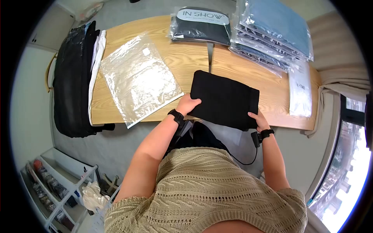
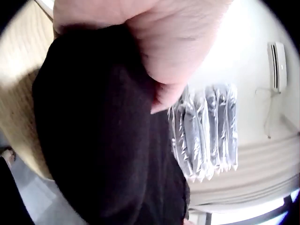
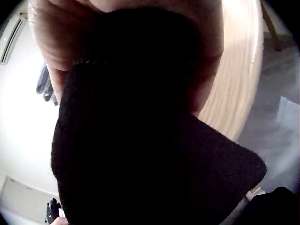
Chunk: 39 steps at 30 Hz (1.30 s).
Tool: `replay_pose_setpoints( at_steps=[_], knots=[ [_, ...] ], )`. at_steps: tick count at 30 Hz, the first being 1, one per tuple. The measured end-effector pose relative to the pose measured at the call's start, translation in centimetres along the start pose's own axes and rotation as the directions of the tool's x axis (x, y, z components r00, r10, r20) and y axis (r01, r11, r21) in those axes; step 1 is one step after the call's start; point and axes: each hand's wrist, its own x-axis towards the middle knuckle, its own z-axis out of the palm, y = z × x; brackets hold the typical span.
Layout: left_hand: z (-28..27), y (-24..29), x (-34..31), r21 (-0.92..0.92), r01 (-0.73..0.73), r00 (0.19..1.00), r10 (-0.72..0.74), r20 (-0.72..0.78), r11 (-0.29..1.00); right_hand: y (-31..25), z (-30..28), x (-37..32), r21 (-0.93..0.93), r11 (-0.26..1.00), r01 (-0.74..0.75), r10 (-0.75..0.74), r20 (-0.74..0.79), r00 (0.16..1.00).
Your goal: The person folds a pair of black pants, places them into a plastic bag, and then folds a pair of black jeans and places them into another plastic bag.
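Note:
A folded black garment (image 1: 223, 97) is held over the front edge of the table, its layers stacked into a flat rectangle. My left hand (image 1: 188, 104) grips its left edge with the thumb on top. At the opposite edge, my right hand (image 1: 261, 119) pinches the cloth near the lower corner, thumb also on top. Close up in the left wrist view, the thick fold of the garment (image 2: 103, 126) sits between thumb and palm. Dark cloth fills most of the right wrist view, hiding many of the right fingers. Left of the garment lies a flat clear plastic bag (image 1: 142, 77).
Black garments (image 1: 74, 85) hang over the table's left end beside a white one. At the back are a bagged dark garment with an "IN SHOW" label (image 1: 202, 23) and a tall stack of bagged blue garments (image 1: 274, 31). Clear packaging (image 1: 300, 91) lies near the right end.

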Motion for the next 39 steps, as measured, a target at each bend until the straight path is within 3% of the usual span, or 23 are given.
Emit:
replay_pose_setpoints(
  at_steps=[3,5,7,8,13,15,19,20,21,24,29,32,34,35,38,39],
  knots=[
    [-1.6,2.1,-2.4,0.039,-0.1,0.995,0.1,-0.009,0.994,-2.4,2.5,-0.9,-0.003,0.997,0.074,-0.074,0.045,0.996],
    [-3.6,3.5,-5.3,0.079,-0.065,0.995,0.07,-0.074,0.995,-4.7,5.4,-1.0,0.008,0.996,0.092,-0.092,0.111,0.99],
    [-6.3,3.4,-8.4,-0.164,-0.066,0.969,0.024,-0.247,0.984,-6.9,9.1,-0.9,0.032,0.993,0.114,-0.118,0.216,0.969],
    [-8.3,2.3,-9.4,-0.242,-0.094,0.965,0.028,-0.26,0.966,-7.5,10.8,-0.1,0.02,0.992,0.121,-0.122,0.26,0.958],
    [-16.4,-1.7,-15.4,-0.277,-0.173,0.851,0.002,-0.526,0.945,-9.4,21.6,4.4,-0.109,0.979,0.172,-0.104,0.457,0.884],
    [-19.0,-3.6,-16.5,-0.275,-0.179,0.815,-0.014,-0.579,0.945,-9.5,26.1,5.7,-0.077,0.983,0.166,-0.099,0.541,0.835],
    [-22.1,-8.8,-16.3,-0.321,-0.074,0.702,-0.179,-0.689,0.944,-6.0,30.6,11.3,-0.159,0.981,0.109,0.001,0.572,0.821],
    [-22.6,-11.1,-15.7,-0.313,0.02,0.674,-0.244,-0.698,0.95,-4.1,30.9,12.8,-0.214,0.972,0.101,0.015,0.481,0.877],
    [-22.8,-11.6,-15.6,-0.308,0.118,0.641,-0.309,-0.703,0.944,-3.7,31.0,13.4,-0.222,0.97,0.093,0.026,0.481,0.876],
    [-23.3,-12.6,-16.3,-0.386,0.086,0.715,-0.326,-0.618,0.919,-3.4,30.6,14.9,-0.24,0.966,-0.093,0.197,0.46,0.866],
    [-23.3,-11.8,-17.2,-0.404,0.124,0.777,-0.342,-0.529,0.906,-4.4,30.3,13.1,-0.17,0.973,-0.157,0.223,0.509,0.831],
    [-22.9,-11.4,-17.2,-0.356,0.018,0.821,-0.217,-0.528,0.934,-4.5,30.8,11.8,-0.141,0.982,-0.124,0.179,0.508,0.843],
    [-22.6,-10.9,-16.9,-0.346,-0.051,0.823,-0.157,-0.546,0.937,-4.4,31.1,11.3,-0.105,0.994,0.032,0.025,0.498,0.867],
    [-22.4,-10.5,-16.9,-0.346,-0.048,0.825,-0.158,-0.543,0.937,-3.9,30.9,11.5,-0.104,0.994,0.03,0.025,0.495,0.869],
    [-21.7,-9.7,-16.5,-0.31,-0.072,0.815,-0.124,-0.567,0.948,-2.5,30.8,12.0,-0.155,0.927,0.342,-0.223,0.505,0.834],
    [-21.4,-9.5,-16.4,-0.265,-0.107,0.795,-0.078,-0.602,0.958,-2.5,30.9,12.0,-0.152,0.928,0.34,-0.224,0.502,0.836]
  ],
)
